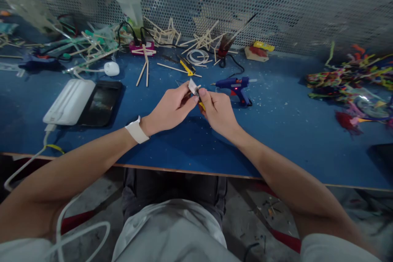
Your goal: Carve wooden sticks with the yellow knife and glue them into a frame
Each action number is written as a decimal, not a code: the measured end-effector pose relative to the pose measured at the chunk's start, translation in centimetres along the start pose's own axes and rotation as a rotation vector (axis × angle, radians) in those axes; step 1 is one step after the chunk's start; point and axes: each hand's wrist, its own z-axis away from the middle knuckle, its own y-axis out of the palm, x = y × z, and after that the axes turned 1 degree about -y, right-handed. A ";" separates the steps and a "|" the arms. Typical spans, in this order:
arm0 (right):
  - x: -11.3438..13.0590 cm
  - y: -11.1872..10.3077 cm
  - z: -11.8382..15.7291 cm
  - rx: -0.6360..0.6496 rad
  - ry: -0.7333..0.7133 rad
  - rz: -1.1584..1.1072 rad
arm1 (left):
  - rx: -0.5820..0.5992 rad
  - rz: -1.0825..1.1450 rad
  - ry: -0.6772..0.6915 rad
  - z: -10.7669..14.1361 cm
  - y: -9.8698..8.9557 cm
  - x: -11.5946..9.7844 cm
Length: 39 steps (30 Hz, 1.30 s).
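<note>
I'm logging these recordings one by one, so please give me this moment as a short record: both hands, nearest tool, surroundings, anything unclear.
Left hand: pinching a small pale piece
Right hand: close against the left, holding a yellow item
Nearest tool: blue glue gun, red light lit
Surface: blue tabletop
Beyond the hands: yellow-and-black cutter
Left side: white power bank beside black phone
Unclear: the yellow item's identity, mostly hidden

Beyond right hand (219, 110), path obstructed by blue pistol-shaped glue gun (235, 85); left side blocked by white rectangular power bank (70, 102); passage afforded rightward across flat blue tabletop (284, 125).
</note>
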 end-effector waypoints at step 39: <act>-0.2 -0.3 -0.3 0.032 0.088 -0.106 | 0.067 -0.024 0.021 -0.2 -0.6 0.6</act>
